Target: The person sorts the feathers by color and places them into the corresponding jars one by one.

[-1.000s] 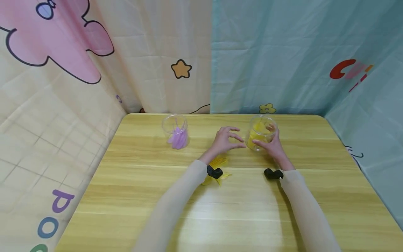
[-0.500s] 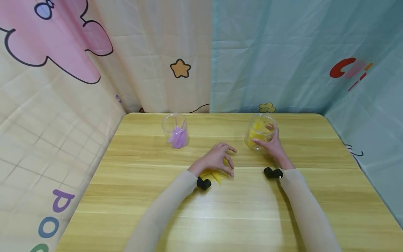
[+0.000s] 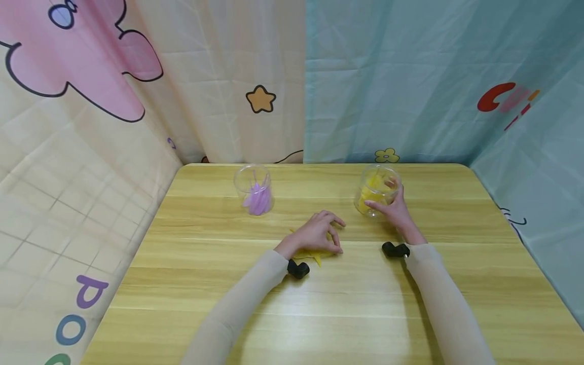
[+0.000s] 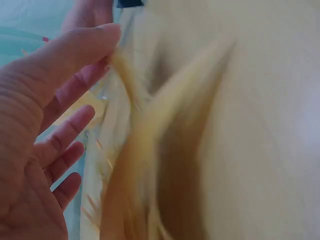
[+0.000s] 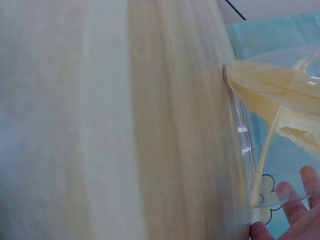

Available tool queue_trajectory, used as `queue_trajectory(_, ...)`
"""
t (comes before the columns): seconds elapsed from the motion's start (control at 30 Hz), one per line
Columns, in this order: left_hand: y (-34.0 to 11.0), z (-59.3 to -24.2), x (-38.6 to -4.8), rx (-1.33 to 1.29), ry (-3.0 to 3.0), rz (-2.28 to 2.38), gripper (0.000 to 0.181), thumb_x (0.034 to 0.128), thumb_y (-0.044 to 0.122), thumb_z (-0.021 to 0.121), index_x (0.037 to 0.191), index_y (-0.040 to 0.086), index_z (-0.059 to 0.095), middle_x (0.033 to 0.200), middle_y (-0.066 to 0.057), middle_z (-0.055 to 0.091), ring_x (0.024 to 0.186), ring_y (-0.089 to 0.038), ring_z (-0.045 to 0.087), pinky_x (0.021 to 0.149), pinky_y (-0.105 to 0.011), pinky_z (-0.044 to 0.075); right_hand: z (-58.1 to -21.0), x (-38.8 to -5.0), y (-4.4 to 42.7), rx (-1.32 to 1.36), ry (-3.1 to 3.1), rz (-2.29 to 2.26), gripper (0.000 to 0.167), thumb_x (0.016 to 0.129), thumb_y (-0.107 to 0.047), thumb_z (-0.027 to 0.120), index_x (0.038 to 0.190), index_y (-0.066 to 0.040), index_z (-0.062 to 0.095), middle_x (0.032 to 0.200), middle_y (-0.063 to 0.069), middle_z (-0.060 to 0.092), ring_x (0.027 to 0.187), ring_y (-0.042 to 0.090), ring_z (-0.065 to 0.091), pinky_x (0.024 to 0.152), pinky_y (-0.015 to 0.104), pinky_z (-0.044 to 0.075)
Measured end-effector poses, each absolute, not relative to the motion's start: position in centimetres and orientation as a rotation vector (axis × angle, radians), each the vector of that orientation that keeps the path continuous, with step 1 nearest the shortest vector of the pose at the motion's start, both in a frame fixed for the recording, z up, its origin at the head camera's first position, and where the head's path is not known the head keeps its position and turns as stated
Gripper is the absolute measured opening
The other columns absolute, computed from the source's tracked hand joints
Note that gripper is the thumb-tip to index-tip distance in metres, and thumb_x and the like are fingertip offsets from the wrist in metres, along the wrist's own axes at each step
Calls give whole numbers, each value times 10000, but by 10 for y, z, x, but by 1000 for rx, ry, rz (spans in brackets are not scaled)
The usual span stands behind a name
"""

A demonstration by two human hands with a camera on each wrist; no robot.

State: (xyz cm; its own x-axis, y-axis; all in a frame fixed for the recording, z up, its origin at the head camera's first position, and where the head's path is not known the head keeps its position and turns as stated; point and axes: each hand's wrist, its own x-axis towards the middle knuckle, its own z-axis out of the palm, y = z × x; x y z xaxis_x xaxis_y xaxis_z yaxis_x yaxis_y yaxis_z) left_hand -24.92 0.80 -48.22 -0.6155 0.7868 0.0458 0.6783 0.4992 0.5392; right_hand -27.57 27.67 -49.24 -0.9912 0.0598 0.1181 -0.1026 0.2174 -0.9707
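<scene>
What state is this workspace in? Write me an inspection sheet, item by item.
Surface: table, wood-patterned.
Job's things: loose feathers, yellow, partly hidden by the left hand; left cup holding purple feathers; right cup holding yellow feathers.
Clutter: nothing seen.
Hands: left hand pinches a feather, blurred in the left wrist view; right hand grips the right cup.
Cables: nothing seen.
Surroundings: printed curtains behind and at both sides.

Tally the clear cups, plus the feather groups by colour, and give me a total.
Clear cups: 2
Purple feather groups: 1, inside a cup
Yellow feather groups: 2, one inside a cup, one at the table
Total: 5
</scene>
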Motion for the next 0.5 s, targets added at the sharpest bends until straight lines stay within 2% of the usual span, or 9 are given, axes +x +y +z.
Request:
queue_trajectory(0.23, 21, -470, -252, 1187, 2397, 1141, 131, 808, 350, 759, 793, 220, 763, 1293, 61, 548, 1266, -166, 330, 1065, -386, 234, -477, -266, 270, 67, -2339, 1916, 976, 779, -49, 768, 1449, -83, 59, 1486, 223, 145, 1319, 415, 187, 1079, 527, 165)
queue_trajectory(0.43, 31, -452, -250, 1049, 2199, 1461, 143, 855, 260, 725, 869, 120, 752, 1300, 1, 563, 1269, -102, 369, 1061, -375, 278, -492, -275, 276, 43, -2356, 1887, 1006, 768, -135, 804, 1456, -172, 72, 1485, 154, 164, 1306, 363, 229, 1067, 501, 203)
queue_trajectory(0.5, 34, -446, -249, 1001, 2140, 1576, 144, 869, 226, 710, 891, 88, 745, 1291, 14, 569, 1263, -75, 382, 1057, -356, 291, -493, -275, 276, 51, -2354, 1883, 998, 776, -145, 798, 1458, -176, 70, 1487, 159, 159, 1309, 371, 228, 1071, 505, 199)
